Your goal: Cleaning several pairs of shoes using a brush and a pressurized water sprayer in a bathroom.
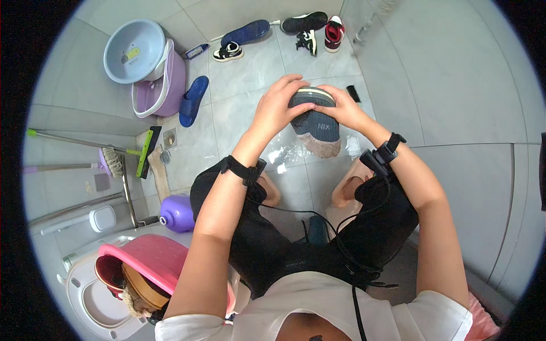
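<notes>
Above the wet tiled floor (239,123), both my hands grip a dark grey slipper or soft shoe (322,123) with a pale stripe along its sole edge. Its opening shows a beige fleecy lining (322,147), and the upper bears light lettering. My left hand (279,102) wraps the slipper's left side, thumb on the upper. Around the other side is my right hand (343,106), its thumb near the left one. Beyond the right fingers lies a small black brush (353,93). White suds or water spots (279,155) and a crumpled white piece (353,146) lie below.
Several shoes, including a red sneaker (334,34), stand along the far wall near a blue slipper (194,101). A blue basin (134,51) tops a purple bucket (170,89) at left. A pink basin of footwear (149,260) sits over the toilet (79,294), beside a purple bottle (177,213).
</notes>
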